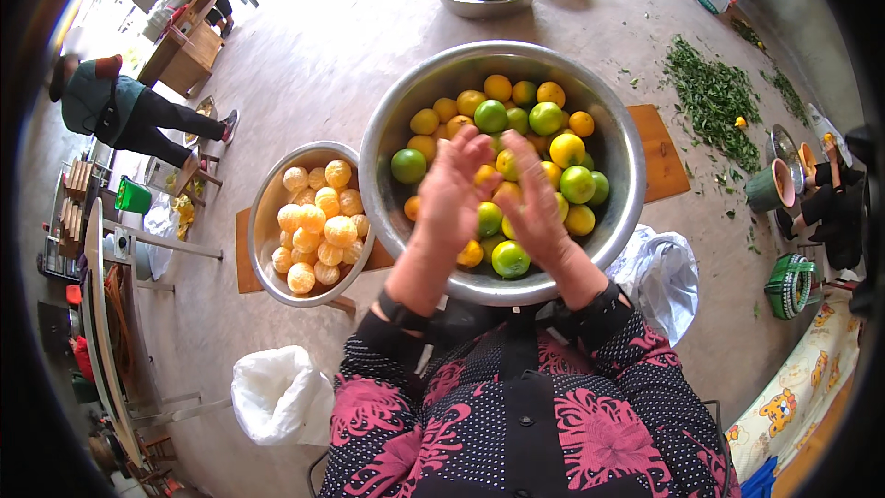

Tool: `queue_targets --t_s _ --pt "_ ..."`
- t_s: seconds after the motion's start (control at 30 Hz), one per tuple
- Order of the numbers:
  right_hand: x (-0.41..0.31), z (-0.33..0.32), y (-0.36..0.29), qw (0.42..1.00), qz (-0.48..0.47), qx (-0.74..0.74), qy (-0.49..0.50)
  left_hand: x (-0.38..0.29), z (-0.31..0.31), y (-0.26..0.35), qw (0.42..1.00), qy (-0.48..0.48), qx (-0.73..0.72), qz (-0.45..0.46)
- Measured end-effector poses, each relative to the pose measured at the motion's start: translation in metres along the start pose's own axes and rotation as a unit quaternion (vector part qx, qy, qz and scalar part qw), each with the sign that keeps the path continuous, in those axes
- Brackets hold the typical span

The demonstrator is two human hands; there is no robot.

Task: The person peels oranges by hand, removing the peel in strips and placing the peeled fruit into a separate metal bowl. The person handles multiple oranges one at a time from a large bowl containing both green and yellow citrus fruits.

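Both my hands are raised over a large metal basin (387, 107) of whole green and orange citrus fruits (576, 184). My left hand (453, 190) has its fingers apart and slightly curled, with nothing seen in it. Facing it, my right hand (536, 204) is also spread, and no fruit shows in its fingers. A narrow gap lies between the two palms, with fruits in the basin showing through it. To the left, touching or nearly touching the large basin, a smaller metal basin (259, 263) holds peeled citrus fruits (312, 218).
Under the basins runs a wooden board (660, 152). A white plastic bag (273, 401) stands at lower left, another plastic bag (660, 277) at right. Ahead is another citrus-filled basin (484, 8). Leaves (715, 97) lie at right. A person (114, 100) stands at left; others sit farther off.
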State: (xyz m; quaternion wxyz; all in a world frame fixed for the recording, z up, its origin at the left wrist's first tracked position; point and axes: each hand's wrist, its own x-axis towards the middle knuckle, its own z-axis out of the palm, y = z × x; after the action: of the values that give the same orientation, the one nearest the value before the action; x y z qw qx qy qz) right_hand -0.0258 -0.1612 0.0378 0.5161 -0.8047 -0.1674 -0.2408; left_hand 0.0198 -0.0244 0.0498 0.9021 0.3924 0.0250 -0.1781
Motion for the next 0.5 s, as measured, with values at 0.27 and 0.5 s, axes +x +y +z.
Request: queue_targets --t_s 0.27,0.5 --pt "0.026 -0.034 0.019 0.986 -0.008 -0.144 -0.082 -0.042 0.052 -0.015 0.981 -0.169 -0.09 0.005" --pt "0.053 -0.08 0.034 0.936 0.288 0.203 0.022 -0.065 0.065 0.019 0.885 -0.123 0.243 0.378"
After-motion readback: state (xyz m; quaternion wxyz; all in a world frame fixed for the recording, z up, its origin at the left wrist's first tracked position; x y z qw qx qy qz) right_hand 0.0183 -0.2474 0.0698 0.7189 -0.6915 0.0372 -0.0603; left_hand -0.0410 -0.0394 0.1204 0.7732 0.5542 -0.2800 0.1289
